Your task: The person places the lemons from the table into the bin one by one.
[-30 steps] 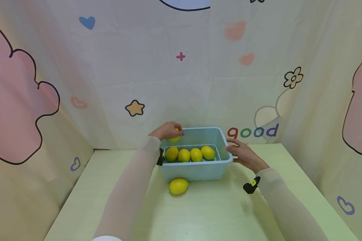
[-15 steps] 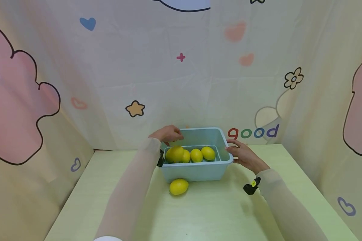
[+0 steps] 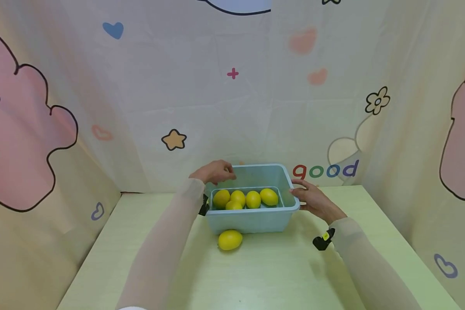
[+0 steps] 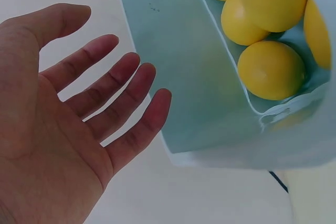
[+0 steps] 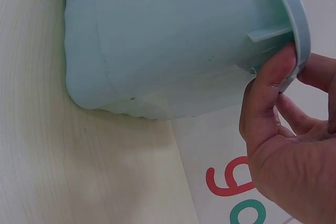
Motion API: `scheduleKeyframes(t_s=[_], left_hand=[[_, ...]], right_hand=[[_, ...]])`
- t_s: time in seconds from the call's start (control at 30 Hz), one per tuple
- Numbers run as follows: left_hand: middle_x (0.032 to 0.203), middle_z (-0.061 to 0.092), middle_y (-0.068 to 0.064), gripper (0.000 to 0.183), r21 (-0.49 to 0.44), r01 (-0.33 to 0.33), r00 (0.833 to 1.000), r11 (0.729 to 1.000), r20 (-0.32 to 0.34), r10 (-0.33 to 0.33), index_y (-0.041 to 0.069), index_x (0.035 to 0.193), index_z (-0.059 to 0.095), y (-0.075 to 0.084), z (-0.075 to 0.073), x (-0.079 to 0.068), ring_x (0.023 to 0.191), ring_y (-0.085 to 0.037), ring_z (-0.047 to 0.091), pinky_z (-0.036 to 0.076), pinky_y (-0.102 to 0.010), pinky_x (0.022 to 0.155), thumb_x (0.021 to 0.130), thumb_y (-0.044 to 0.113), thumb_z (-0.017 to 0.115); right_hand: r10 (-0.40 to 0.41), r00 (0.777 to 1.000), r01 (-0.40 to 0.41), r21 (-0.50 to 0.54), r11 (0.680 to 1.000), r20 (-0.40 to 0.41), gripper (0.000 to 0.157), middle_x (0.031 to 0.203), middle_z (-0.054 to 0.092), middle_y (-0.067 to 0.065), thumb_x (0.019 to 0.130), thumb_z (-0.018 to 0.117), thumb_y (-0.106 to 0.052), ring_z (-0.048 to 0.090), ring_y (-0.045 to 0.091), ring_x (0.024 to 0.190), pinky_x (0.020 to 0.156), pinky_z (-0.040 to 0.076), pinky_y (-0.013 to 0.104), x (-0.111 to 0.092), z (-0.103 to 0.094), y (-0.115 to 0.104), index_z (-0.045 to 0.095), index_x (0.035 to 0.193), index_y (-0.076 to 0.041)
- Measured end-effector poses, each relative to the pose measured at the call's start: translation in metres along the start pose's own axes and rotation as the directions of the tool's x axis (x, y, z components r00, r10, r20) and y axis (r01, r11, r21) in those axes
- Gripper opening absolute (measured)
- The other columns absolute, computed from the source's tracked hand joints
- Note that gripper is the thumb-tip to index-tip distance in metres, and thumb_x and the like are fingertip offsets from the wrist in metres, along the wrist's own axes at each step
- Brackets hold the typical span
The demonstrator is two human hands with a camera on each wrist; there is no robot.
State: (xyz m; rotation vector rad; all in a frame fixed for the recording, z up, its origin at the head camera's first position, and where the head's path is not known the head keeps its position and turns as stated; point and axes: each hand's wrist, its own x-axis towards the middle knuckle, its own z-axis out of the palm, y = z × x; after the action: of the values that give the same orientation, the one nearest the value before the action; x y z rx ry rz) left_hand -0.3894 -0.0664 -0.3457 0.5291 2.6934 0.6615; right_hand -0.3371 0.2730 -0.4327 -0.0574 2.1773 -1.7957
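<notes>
My left hand [image 3: 215, 172] hovers over the back left of a light blue plastic bin [image 3: 249, 221]. In the left wrist view its fingers [image 4: 126, 95] are spread and relaxed, holding nothing. Several yellow lemons [image 3: 269, 196] lie inside the bin, one lemon [image 3: 234, 205] partly hidden behind the front rim. On the right side, my right hand [image 3: 315, 202] grips the bin's rim; the right wrist view shows the rim [image 5: 302, 40] pinched between its thumb and fingers. One more lemon [image 3: 230, 240] rests on the table just in front of the bin.
The pale wooden table [image 3: 271, 275] carries the bin near its back edge. A printed curtain [image 3: 232, 120] hangs behind, and more curtain stands at both sides.
The lemon that was in my left hand has dropped into the bin and settled near the front wall. The left hand's fingers have let go. My right hand has stayed on the rim.
</notes>
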Motion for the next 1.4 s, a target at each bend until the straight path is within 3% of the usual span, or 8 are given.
scheduleKeyframes(t_s=[0.13,0.27,0.4,0.8,1.13,1.4], left_hand=[[0.126,0.062,-0.004,0.031,0.024,-0.038,0.999,0.999,-0.010,0.038,0.019,0.118,0.065,-0.001,-0.001,-0.003,0.104,-0.028,0.061,0.055,-0.033,0.081,0.096,0.039,0.058],[0.126,0.063,-0.005,0.030,0.070,-0.061,0.998,0.996,-0.016,0.062,0.021,0.117,0.064,0.001,-0.002,-0.008,0.104,-0.024,0.060,0.054,-0.037,0.090,0.095,0.040,0.058],[0.124,0.063,-0.005,0.027,0.092,-0.077,0.997,0.993,-0.024,0.080,0.021,0.115,0.063,0.003,0.000,-0.014,0.108,-0.023,0.058,0.052,-0.041,0.097,0.095,0.038,0.059],[0.123,0.063,-0.003,0.035,0.125,-0.137,0.990,0.983,-0.022,0.141,0.018,0.123,0.062,0.006,0.006,-0.035,0.109,-0.021,0.058,0.053,-0.039,0.096,0.095,0.038,0.058],[0.122,0.064,-0.001,0.032,0.172,-0.215,0.970,0.961,-0.077,0.231,0.020,0.121,0.062,0.014,0.008,-0.059,0.113,-0.022,0.058,0.051,-0.040,0.098,0.094,0.037,0.058],[0.123,0.063,0.005,0.035,0.231,-0.286,0.935,0.930,-0.143,0.324,0.022,0.124,0.061,0.014,0.017,-0.073,0.111,-0.019,0.059,0.052,-0.037,0.094,0.094,0.039,0.059]], right_hand=[[-0.012,1.000,0.012,-0.015,1.000,0.003,0.064,0.151,0.037,0.024,0.101,0.053,-0.028,0.045,0.043,0.131,0.093,0.056,0.037,0.001,-0.001,0.001,0.023,0.155,-0.016],[-0.008,1.000,0.008,-0.011,1.000,0.000,0.064,0.152,0.037,0.023,0.100,0.054,-0.028,0.044,0.043,0.133,0.097,0.055,0.042,0.002,0.000,0.001,0.023,0.155,-0.017],[-0.004,1.000,0.004,-0.012,1.000,-0.007,0.064,0.151,0.038,0.022,0.100,0.054,-0.028,0.048,0.040,0.128,0.095,0.055,0.040,0.002,0.000,0.002,0.024,0.155,-0.017],[0.001,1.000,-0.001,0.004,1.000,-0.002,0.063,0.151,0.039,0.022,0.100,0.054,-0.028,0.049,0.038,0.126,0.091,0.056,0.035,0.002,0.000,0.006,0.024,0.155,-0.017],[0.002,1.000,-0.002,0.005,1.000,0.003,0.062,0.151,0.038,0.021,0.101,0.053,-0.029,0.051,0.033,0.120,0.088,0.055,0.031,0.000,0.001,0.000,0.024,0.155,-0.018],[-0.011,1.000,0.011,0.014,1.000,-0.002,0.059,0.148,0.041,0.022,0.102,0.051,-0.026,0.054,0.031,0.115,0.087,0.056,0.032,0.001,0.000,0.003,0.026,0.154,-0.017]])
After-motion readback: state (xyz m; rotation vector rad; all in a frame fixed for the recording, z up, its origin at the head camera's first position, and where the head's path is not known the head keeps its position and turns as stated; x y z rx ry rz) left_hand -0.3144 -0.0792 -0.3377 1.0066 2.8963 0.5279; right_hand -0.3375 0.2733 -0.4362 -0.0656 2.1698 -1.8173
